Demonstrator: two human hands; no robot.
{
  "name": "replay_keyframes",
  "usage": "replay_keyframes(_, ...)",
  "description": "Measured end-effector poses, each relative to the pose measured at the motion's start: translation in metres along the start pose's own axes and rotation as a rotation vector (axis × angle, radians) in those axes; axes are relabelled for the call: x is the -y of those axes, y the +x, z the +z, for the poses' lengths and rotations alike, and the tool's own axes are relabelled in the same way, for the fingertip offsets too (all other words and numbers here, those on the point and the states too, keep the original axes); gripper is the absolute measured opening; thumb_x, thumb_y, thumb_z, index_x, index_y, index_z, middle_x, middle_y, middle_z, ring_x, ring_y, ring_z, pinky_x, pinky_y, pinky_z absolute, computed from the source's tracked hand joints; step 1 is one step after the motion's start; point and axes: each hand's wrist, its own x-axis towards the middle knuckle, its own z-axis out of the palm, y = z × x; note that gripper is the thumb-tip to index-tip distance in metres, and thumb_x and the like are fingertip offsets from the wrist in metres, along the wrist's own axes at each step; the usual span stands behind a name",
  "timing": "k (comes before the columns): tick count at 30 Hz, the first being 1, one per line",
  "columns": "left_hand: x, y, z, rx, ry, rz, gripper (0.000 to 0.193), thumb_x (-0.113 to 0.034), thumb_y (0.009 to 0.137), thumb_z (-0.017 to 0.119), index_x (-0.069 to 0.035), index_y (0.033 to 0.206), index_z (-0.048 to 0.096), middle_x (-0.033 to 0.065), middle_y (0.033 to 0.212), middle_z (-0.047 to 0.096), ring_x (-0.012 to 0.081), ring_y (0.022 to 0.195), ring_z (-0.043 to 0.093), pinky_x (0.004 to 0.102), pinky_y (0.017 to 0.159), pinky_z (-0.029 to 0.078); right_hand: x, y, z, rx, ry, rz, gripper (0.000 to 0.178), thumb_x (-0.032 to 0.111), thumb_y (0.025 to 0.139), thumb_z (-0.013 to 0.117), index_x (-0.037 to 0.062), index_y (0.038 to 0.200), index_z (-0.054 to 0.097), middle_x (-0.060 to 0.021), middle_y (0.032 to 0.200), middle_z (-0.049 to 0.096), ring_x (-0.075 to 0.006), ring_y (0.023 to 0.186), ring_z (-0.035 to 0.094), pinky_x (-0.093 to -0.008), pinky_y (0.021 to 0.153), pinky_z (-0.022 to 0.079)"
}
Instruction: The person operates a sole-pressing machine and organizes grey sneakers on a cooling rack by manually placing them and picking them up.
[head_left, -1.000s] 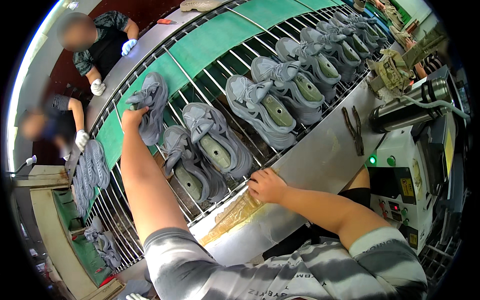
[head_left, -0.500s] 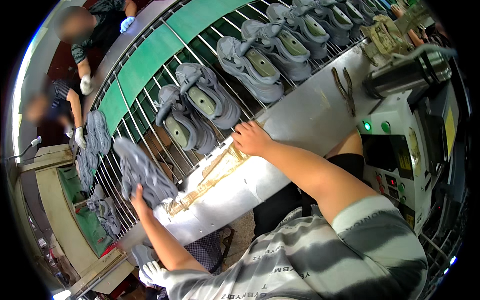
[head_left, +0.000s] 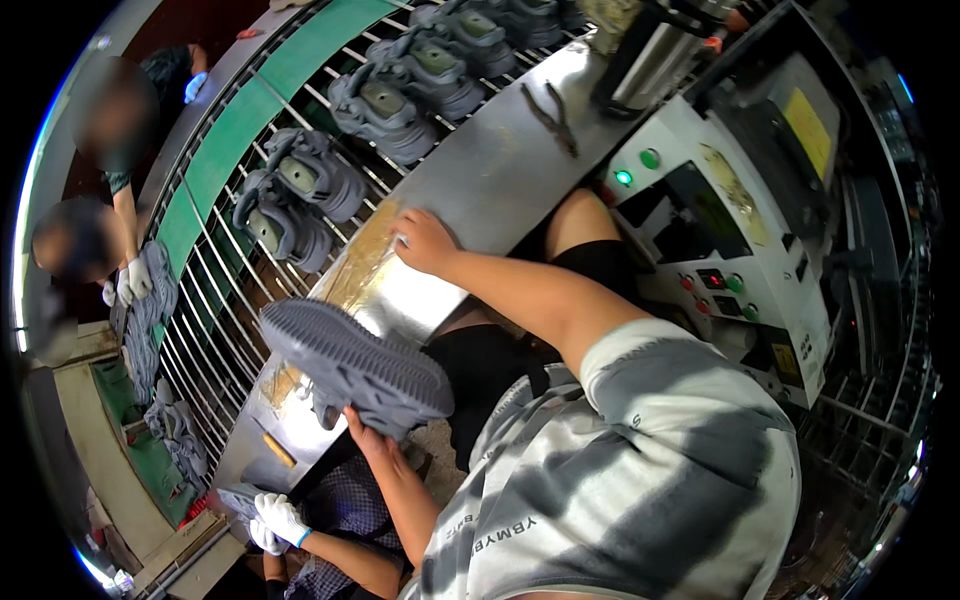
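Shoe (head_left: pixel 355 360) nearer, in curled left hand (head_left: pixel 371 434)

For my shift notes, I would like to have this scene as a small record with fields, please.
Left grip: holds grey shoe, sole toward camera
Right grip: on metal ledge, no shoe in it
Rack: row of grey shoes
On ledge: pliers, yellow-handled tool
Machine: green light lit
Co-worker, lower left: white gloves, another shoe
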Motion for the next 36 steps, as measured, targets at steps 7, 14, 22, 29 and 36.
replay_keyframes(7,0.065,0.035,0.143,0.237,0.171,-0.172,0.070,-0.050,0.093,0.053,-0.004,0.143,0.036,0.0136,0.142,0.046,0.0333,0.127,0.046,0.0470,0.107,0.038,-0.017,-0.172,-0.259,-0.231,-0.216,0.102,0.017,0.003,0.070,0.063,0.0091,0.086,0.063,-0.0094,0.087,0.060,-0.0313,0.084,0.060,-0.0392,0.072,0.050)
replay_keyframes(14,0.117,0.082,0.279,0.484,0.231,-0.262,0.068,-0.050,0.093,0.050,-0.002,0.141,0.039,0.0156,0.139,0.048,0.0346,0.123,0.050,0.0482,0.104,0.042,0.000,-0.298,-0.500,-0.745,-0.728,0.286,0.014,-0.001,0.073,0.063,0.0055,0.086,0.061,-0.0126,0.086,0.059,-0.0340,0.083,0.059,-0.0402,0.071,0.048)
replay_keyframes(22,0.151,0.060,0.315,0.212,0.183,-0.423,0.075,-0.050,0.087,0.056,-0.007,0.144,0.035,0.0147,0.148,0.038,0.0388,0.133,0.038,0.0569,0.108,0.029,-0.009,-0.386,-0.660,-1.065,-1.157,0.370,0.024,0.008,0.075,0.065,0.0057,0.099,0.064,-0.0126,0.096,0.062,-0.0335,0.094,0.059,-0.0397,0.082,0.048)
replay_keyframes(29,0.107,0.067,0.222,0.215,0.045,-0.336,0.052,-0.032,0.090,0.053,-0.005,0.134,0.046,0.0129,0.132,0.052,0.0295,0.121,0.048,0.0424,0.099,0.043,-0.036,-0.325,-0.818,-0.925,-1.087,1.169,0.087,0.053,0.074,0.069,0.0034,0.140,0.040,-0.0261,0.137,0.047,-0.0403,0.127,0.045,-0.0443,0.105,0.038)
replay_keyframes(36,0.058,0.055,0.135,0.025,-0.166,-0.096,0.016,-0.022,0.088,0.058,-0.008,0.096,0.060,-0.0012,0.083,0.061,0.0154,0.073,0.057,0.0287,0.067,0.049,-0.079,-0.278,-0.863,-0.760,-0.838,1.575,0.107,0.063,0.061,0.073,0.0093,0.146,0.034,-0.0238,0.144,0.040,-0.0388,0.133,0.040,-0.0500,0.107,0.033)
